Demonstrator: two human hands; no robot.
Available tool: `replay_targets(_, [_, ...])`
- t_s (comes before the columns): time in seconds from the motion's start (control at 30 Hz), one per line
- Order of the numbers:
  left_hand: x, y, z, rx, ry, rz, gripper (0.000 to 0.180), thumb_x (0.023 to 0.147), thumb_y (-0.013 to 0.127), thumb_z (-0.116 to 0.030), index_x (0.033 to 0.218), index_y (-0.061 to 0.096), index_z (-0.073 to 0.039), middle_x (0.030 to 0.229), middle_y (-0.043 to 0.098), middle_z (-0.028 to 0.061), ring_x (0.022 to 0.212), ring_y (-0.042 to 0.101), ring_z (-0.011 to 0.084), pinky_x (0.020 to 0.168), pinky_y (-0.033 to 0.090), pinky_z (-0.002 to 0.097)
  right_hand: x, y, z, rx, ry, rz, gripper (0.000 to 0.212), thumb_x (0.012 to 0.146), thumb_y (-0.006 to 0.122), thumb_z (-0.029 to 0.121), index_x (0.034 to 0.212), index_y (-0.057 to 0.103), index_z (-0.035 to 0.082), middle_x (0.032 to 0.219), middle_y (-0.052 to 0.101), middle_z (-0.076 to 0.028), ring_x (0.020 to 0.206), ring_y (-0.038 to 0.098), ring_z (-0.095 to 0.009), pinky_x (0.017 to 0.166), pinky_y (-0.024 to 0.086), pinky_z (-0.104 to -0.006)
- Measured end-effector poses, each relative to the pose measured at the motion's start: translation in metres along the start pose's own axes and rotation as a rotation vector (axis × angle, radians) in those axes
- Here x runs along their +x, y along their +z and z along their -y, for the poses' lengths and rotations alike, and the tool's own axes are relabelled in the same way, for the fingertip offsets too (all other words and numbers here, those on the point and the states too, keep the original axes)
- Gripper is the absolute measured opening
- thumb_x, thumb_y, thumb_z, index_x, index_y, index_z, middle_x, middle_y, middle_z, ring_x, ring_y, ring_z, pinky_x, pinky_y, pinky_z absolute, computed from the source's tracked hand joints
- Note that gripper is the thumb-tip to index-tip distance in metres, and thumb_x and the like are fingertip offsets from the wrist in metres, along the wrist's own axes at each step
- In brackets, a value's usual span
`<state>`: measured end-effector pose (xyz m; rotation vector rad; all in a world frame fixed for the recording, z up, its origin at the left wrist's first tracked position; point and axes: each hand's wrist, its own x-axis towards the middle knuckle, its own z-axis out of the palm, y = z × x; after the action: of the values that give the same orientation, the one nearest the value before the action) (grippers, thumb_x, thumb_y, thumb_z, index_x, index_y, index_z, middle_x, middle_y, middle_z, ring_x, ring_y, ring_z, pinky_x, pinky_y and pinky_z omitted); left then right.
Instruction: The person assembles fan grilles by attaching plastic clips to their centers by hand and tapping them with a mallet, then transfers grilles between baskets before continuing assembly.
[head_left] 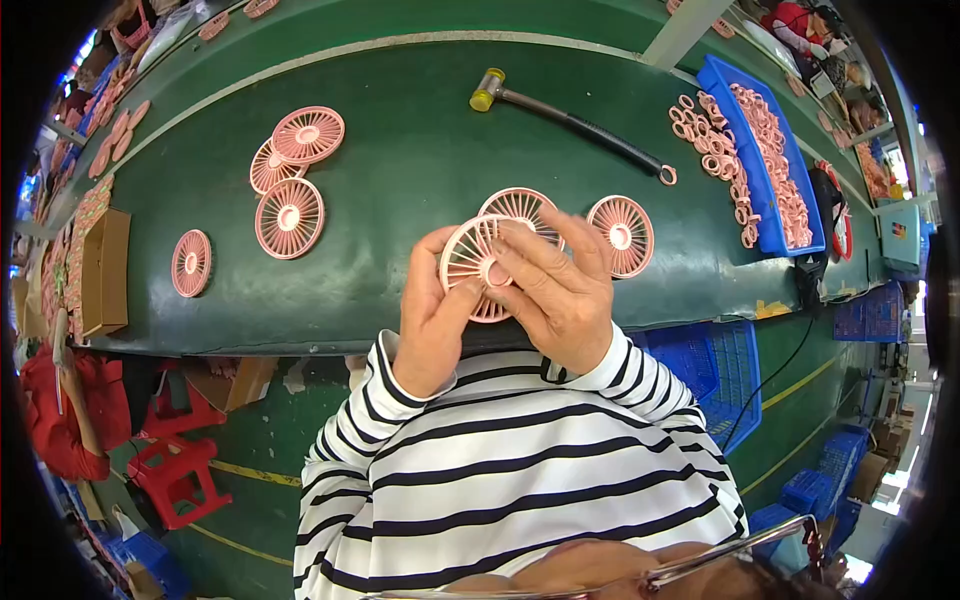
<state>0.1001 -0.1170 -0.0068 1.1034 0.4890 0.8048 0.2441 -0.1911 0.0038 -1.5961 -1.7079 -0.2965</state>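
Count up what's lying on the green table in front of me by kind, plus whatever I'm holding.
Pink round fan grilles: 7, one in both hands, one behind it, one right, three stacked left, one far left
Mallet: 1
Blue tray of pink rings: 1
Total: 9

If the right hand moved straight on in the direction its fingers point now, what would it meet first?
The right hand points up-left across the pink fan grille it holds with the left hand. Beyond that, probably the stacked pink grilles on the green table, though depth is unclear.
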Motion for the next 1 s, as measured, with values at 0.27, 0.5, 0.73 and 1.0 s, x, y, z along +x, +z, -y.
replay_targets(0.27, [-0.009,-0.008,-0.021,-0.037,-0.301,0.201,0.042,0.095,0.053,-0.010,0.131,0.038,0.004,0.118,0.055,0.0119,0.108,0.057,0.0144,0.093,0.047,0.0285,0.000,-0.028,-0.003,0.011,-0.204,0.192,0.029,0.074,0.078,0.023,0.099,0.073,0.010,0.115,0.068,0.002,0.131,0.047,-0.029,0.114,0.016,-0.0554])
replay_targets(0.5, [-0.007,-0.005,-0.009,0.035,-0.165,0.177,0.042,0.094,0.060,-0.012,0.129,0.040,0.002,0.116,0.058,0.0112,0.102,0.060,0.0134,0.088,0.050,0.0267,-0.016,-0.012,-0.008,0.191,-0.093,0.070,0.037,0.072,0.079,0.022,0.106,0.071,0.008,0.119,0.067,-0.004,0.120,0.058,-0.025,0.103,0.040,-0.0430])
replay_targets(0.73, [-0.010,-0.003,-0.008,0.110,-0.037,0.138,0.040,0.095,0.060,-0.011,0.128,0.042,0.003,0.114,0.059,0.0100,0.100,0.061,0.0127,0.087,0.051,0.0266,-0.014,-0.010,-0.007,0.158,-0.106,0.047,0.036,0.073,0.078,0.019,0.106,0.071,0.008,0.117,0.067,-0.005,0.117,0.059,-0.026,0.100,0.042,-0.0426])
replay_targets(1.0, [0.005,-0.032,0.004,0.855,0.807,-0.332,0.034,0.091,0.059,0.003,0.124,0.053,0.001,0.115,0.065,0.0214,0.101,0.066,0.0325,0.090,0.051,0.0428,-0.003,-0.036,-0.067,0.040,0.222,-0.084,0.026,0.079,0.072,0.006,0.104,0.068,0.003,0.107,0.068,-0.015,0.091,0.068,-0.029,0.078,0.054,-0.0345])
